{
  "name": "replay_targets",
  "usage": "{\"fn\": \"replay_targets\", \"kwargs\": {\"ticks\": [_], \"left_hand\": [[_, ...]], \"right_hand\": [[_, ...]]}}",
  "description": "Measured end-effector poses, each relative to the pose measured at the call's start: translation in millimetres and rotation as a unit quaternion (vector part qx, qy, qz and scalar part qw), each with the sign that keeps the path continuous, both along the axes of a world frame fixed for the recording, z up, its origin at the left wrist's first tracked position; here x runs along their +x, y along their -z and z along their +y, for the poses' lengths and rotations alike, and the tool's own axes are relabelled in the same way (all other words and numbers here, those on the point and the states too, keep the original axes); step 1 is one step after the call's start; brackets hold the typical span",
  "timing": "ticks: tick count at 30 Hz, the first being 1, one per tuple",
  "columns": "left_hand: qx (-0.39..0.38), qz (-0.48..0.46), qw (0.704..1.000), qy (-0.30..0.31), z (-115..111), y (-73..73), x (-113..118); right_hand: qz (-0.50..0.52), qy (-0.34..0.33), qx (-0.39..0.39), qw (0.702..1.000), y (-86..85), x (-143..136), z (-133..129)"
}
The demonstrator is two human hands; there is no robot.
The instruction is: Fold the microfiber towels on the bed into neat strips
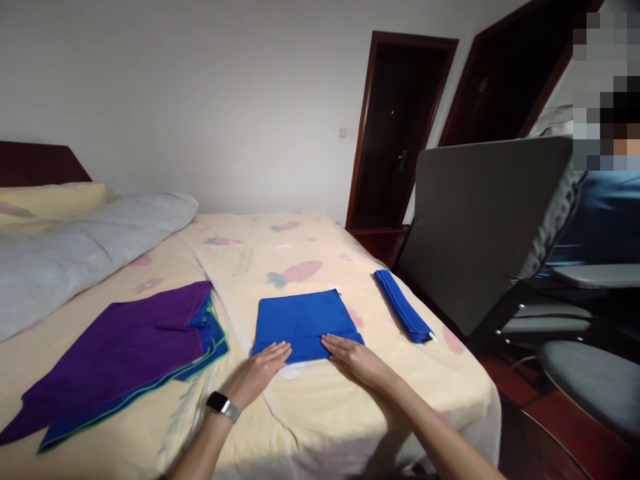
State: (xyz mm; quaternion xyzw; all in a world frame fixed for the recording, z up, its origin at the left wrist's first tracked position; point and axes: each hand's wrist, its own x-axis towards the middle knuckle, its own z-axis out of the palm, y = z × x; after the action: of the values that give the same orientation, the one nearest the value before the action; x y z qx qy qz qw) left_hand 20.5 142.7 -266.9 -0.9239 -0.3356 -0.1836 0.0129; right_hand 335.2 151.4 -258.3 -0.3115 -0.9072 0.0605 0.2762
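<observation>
A blue cloth point(303, 320), folded into a rough rectangle, lies flat on the bed in front of me. My left hand point(267, 367) rests on its near left corner with fingers stretched out. On the near right part of the same cloth, my right hand point(353, 357) presses with its fingers laid flat. To the right lies another blue cloth point(404, 307), folded into a narrow strip. At the left is a pile of spread cloths, a purple cloth point(125, 333) on top and blue ones with green edges point(215, 340) beneath.
The bed point(240, 260) has a yellow patterned sheet. A grey-blue quilt point(100, 240) and a yellow pillow point(60, 203) lie at the far left. Beyond the bed's right edge stand a dark grey chair back point(480, 227) and a grey seat point(595, 380). A person in blue point(605, 220) is there.
</observation>
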Motion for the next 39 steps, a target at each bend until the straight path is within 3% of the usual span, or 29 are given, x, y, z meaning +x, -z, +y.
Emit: {"fn": "replay_targets", "kwargs": {"ticks": [5, 10, 15, 18, 21, 24, 32, 36, 39], "left_hand": [[-0.025, -0.019, 0.999, -0.017, -4, -1.2, -16], [-0.007, -0.044, 0.998, -0.052, -10, -16.0, -14], [0.082, -0.026, 0.996, -0.016, -5, -27.8, 14], [0.085, 0.007, 0.996, 0.013, 3, -18.2, 31], [0.063, 0.016, 0.998, 0.008, 8, -3.9, 34], [0.032, 0.015, 0.999, 0.005, 7, 0.1, 21], [-0.041, -0.02, 0.999, -0.016, -3, -11.1, -12], [-0.055, -0.039, 0.997, -0.036, -4, -9.8, -14], [-0.029, -0.05, 0.997, -0.053, -4, -14.8, -8]], "right_hand": [[-0.004, 0.041, -0.03, 0.999, 3.2, 39, -2], [-0.049, 0.077, -0.015, 0.996, -2.4, 54, -3], [-0.053, 0.059, 0.069, 0.994, -13.6, 2, -5], [-0.05, 0.013, 0.085, 0.995, -6.9, -38, -6], [-0.047, -0.005, 0.079, 0.996, 5.2, -53, -4], [-0.035, -0.002, 0.061, 0.998, 11.1, -34, -1], [-0.005, 0.058, -0.036, 0.998, 10.6, 53, 2], [-0.018, 0.065, -0.049, 0.996, 2.1, 59, 0], [-0.043, 0.077, -0.023, 0.996, -12.7, 43, -2]]}}
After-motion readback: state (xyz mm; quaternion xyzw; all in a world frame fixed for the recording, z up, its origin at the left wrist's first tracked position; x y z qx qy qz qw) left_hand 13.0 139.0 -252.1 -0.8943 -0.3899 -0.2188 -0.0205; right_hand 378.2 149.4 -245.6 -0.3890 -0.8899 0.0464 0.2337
